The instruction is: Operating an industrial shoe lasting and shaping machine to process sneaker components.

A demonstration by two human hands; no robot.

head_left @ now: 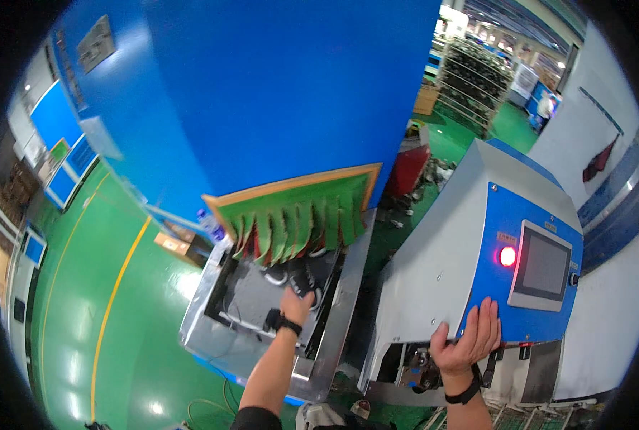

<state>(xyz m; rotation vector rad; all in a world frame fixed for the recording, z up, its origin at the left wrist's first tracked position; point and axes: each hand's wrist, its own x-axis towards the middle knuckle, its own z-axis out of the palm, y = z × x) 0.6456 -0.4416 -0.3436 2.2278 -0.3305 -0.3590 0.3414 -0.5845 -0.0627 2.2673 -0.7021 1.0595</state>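
Observation:
My left hand [298, 304] reaches to the mouth of a large blue machine and is closed on a black shoe [301, 278] with a white sole. Another shoe [275, 274] with a white sole lies just to its left, partly under the green strip curtain [291, 226]. Both are on the grey conveyor bed [251, 294]. My right hand [470, 340] rests with fingers stretched out against the lower edge of a blue and grey control box [434, 265]; it holds nothing. Beyond the curtain the inside of the machine is hidden.
The blue machine housing [291, 86] rises in front. A bottle [210, 225] and a cardboard box [176, 245] are at its left. The control box carries a screen [541, 269] and a lit red button [507, 256]. A loaded rack [473, 82] stands far right.

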